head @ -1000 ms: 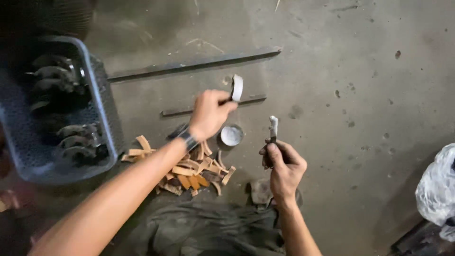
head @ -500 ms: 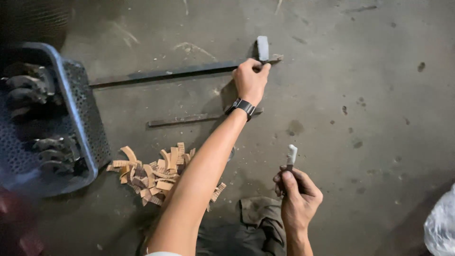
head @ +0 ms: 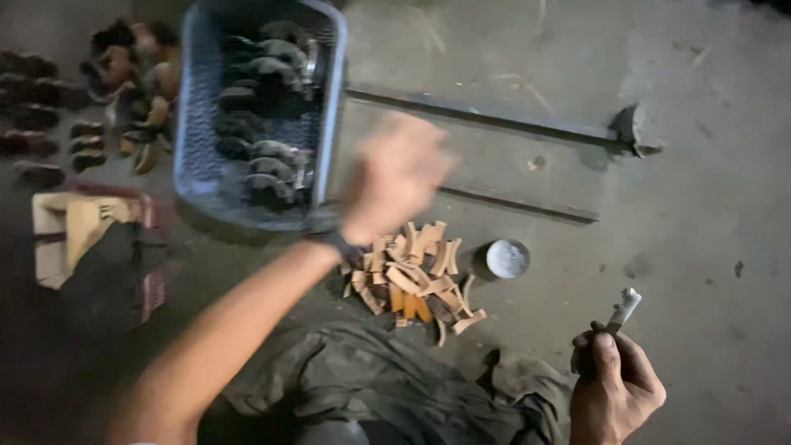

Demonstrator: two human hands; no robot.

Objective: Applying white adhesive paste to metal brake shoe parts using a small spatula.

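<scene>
Down low on the right, the right hand (head: 614, 391) is curled in a closed grip around a small tool (head: 620, 313), thumb on top, with the pale metal tip of the tool sticking up and away from the knuckles. The wrist is bent slightly upward and the forearm is mostly out of view.

The left hand (head: 394, 177) is stretched well forward on a long bare arm that crosses the view diagonally; it wears a dark wristband (head: 339, 245). It is blurred (too smeared to make out the fingers), so whether its grip is open or closed, or holding anything, cannot be told. Just beyond and to the left of it sits a blue plastic basket (head: 191, 124) with dark curved metal parts inside. Right below the hand, on the concrete floor (head: 700, 222), lies a heap of small tan curved pieces (head: 416, 276), and to the right of the heap a small round tin (head: 507, 258). A long dark metal bar (head: 494, 119) lies farther out.
</scene>
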